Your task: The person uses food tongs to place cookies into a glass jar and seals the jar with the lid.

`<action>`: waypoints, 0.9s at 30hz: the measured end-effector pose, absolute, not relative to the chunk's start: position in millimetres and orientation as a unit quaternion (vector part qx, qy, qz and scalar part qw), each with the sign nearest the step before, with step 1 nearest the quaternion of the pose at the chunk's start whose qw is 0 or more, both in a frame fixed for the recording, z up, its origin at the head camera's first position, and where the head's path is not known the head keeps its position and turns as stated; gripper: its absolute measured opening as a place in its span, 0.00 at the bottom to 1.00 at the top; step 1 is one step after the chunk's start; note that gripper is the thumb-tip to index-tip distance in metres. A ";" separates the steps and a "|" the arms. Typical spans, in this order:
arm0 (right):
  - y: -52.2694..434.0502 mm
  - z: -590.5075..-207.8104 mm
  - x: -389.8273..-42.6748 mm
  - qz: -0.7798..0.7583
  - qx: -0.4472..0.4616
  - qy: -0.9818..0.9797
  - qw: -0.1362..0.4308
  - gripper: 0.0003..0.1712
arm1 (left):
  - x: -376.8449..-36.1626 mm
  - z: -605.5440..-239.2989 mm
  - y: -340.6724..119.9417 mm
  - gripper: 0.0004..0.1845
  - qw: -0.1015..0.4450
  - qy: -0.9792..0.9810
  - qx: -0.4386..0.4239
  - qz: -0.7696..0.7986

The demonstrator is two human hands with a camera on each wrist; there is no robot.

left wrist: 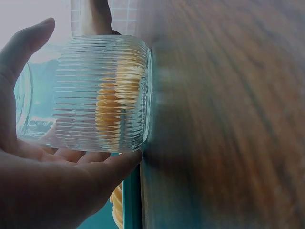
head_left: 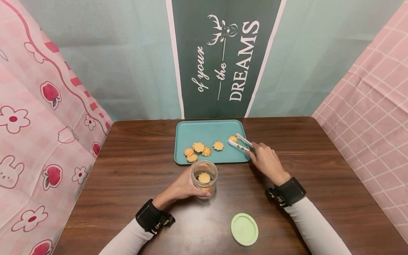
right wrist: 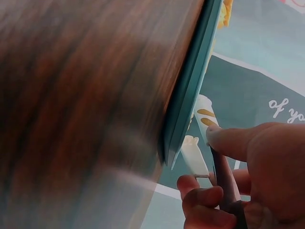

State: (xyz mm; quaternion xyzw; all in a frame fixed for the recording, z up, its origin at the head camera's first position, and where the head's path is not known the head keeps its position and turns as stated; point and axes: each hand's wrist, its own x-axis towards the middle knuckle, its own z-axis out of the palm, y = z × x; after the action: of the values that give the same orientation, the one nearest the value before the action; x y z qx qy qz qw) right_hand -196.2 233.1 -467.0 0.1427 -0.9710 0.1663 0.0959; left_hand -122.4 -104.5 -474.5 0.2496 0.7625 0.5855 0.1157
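Jar [head_left: 204, 178] before the tray [head_left: 210, 128] — lid [head_left: 244, 229] nearer, cookies [head_left: 198, 147] on tray.

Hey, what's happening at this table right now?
A person's left hand holds a ribbed glass jar standing on the wooden table, with one cookie inside. Their right hand grips tongs whose tips flank a cookie on the teal tray. Five more cookies lie there. A green lid sits near the front edge.

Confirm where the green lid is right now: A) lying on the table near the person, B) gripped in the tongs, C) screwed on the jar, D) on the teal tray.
A: the green lid lies flat on the table, apart from the open jar that the left hand holds.
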 end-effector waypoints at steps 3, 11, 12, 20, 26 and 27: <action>233.8 -466.2 -195.6 0.158 0.143 -0.972 0.097 0.27 | -122.7 -474.5 -104.6 0.45 0.115 0.763 0.250 0.585; 233.5 -461.4 -193.3 0.140 0.150 -0.974 0.099 0.20 | -122.6 -473.6 -104.8 0.45 0.117 0.763 0.250 0.584; 233.4 -460.9 -193.0 0.138 0.152 -0.974 0.101 0.19 | -122.6 -473.6 -104.7 0.45 0.117 0.763 0.250 0.584; 233.2 -458.7 -191.7 0.124 0.160 -0.973 0.110 0.18 | -122.0 -474.3 -105.0 0.44 0.114 0.764 0.253 0.583; 233.4 -458.5 -191.5 0.121 0.163 -0.973 0.113 0.18 | -122.4 -474.9 -105.0 0.45 0.115 0.765 0.251 0.581; 233.4 -458.4 -191.4 0.121 0.163 -0.972 0.114 0.17 | -122.4 -475.1 -105.1 0.45 0.116 0.765 0.251 0.582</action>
State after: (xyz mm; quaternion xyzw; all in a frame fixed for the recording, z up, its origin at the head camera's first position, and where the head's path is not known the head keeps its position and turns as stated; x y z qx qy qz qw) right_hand -191.4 233.4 -458.4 0.1633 -0.9725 0.1207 0.1143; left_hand -122.4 -105.1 -475.1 0.2512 0.7650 0.5815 0.1160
